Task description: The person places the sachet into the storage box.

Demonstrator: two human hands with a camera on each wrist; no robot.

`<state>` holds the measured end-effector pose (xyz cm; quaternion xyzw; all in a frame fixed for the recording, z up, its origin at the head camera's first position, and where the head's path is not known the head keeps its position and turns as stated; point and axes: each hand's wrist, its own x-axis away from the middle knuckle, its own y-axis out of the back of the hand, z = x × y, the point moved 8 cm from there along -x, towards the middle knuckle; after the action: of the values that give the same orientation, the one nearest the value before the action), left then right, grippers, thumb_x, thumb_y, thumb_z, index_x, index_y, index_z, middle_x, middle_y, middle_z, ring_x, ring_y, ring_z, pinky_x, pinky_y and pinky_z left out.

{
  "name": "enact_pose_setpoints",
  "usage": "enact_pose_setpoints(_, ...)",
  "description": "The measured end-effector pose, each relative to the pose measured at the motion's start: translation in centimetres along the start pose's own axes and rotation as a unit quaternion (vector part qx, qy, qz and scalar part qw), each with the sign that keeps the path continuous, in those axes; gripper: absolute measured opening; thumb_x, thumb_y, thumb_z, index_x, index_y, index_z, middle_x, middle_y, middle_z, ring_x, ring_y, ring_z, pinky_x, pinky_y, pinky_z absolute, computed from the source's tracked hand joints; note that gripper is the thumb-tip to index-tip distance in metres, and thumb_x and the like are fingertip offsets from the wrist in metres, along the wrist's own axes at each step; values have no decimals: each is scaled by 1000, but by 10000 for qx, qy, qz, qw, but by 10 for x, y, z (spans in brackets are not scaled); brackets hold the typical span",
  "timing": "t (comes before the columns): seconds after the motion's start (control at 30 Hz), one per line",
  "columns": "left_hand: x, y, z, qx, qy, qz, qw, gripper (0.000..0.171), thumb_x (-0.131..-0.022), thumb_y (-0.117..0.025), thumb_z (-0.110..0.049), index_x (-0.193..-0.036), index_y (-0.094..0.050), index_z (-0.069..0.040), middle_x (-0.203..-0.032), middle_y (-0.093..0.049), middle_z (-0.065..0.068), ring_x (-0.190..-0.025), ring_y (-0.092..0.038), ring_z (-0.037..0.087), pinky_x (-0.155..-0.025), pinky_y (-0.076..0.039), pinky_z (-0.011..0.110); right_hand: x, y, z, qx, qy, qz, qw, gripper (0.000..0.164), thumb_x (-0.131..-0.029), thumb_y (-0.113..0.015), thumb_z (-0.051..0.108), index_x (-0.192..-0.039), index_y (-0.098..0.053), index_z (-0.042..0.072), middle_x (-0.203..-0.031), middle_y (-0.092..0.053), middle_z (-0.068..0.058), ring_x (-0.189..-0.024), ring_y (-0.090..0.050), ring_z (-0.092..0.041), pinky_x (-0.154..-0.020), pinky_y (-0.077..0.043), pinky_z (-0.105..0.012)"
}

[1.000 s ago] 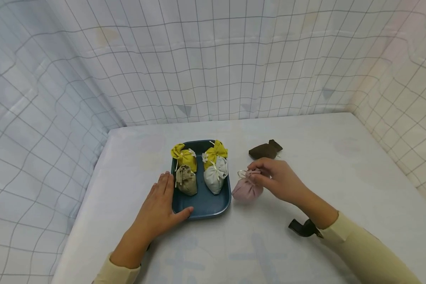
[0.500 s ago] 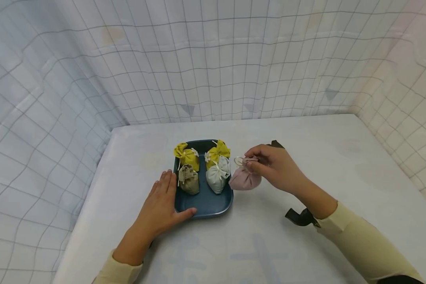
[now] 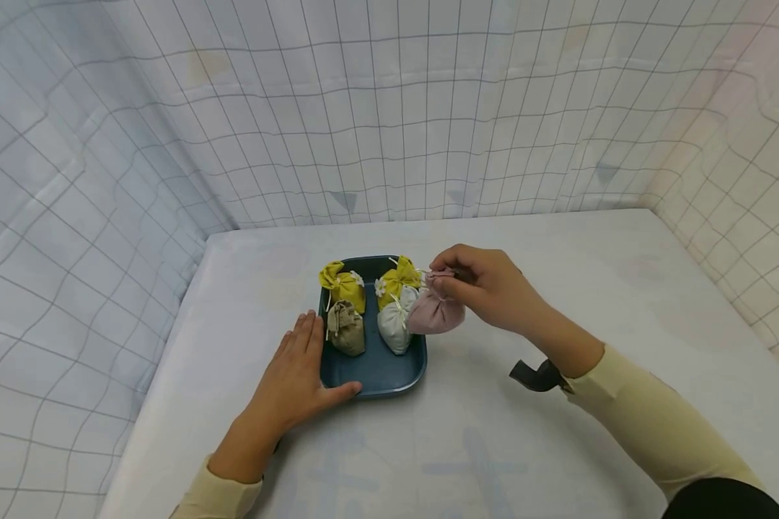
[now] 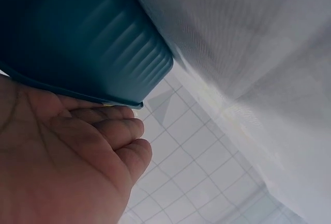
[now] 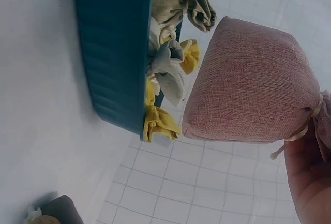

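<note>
My right hand (image 3: 496, 292) pinches a pink drawstring pouch (image 3: 436, 315) by its gathered neck. The pouch hangs in the air at the right rim of a dark blue tray (image 3: 383, 371), overlapping a pale grey pouch (image 3: 392, 328) in the head view. Seen from the right wrist, its full pink body (image 5: 253, 79) is beside the tray wall. Straight fingers of my left hand (image 3: 288, 386) lie along the tray's left side, the thumb at its front corner. Inside the tray sit a khaki pouch (image 3: 346, 333) and two yellow pouches, left (image 3: 346, 290) and right (image 3: 392, 280).
A white cloth covers the table (image 3: 480, 440), with gridded white curtains (image 3: 428, 130) around it. A dark pouch (image 5: 64, 211) lies on the table right of the tray; my right hand hides it in the head view. A black strap piece (image 3: 535, 376) sticks out at the right wrist.
My right hand has lifted the pink pouch off the table and carried it left and away from me, to the tray's right rim. The left hand stays in place against the tray.
</note>
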<state>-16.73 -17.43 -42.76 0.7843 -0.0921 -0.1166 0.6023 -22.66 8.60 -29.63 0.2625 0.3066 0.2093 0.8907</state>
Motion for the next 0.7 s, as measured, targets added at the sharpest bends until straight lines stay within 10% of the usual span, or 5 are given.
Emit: enact_pose_setpoints(0.7,1,-1,1,142,6,-4,9999,126,-77,-58,-82,-154,-18,9,-160,-17,26,-149,-12,39,-116,-18,56,-36,-50,30,-286,546,810,9948,7,-97,-66,14,-103,-67,15,-97,-65,9,-83,-60,-8,-73,-53,-27)
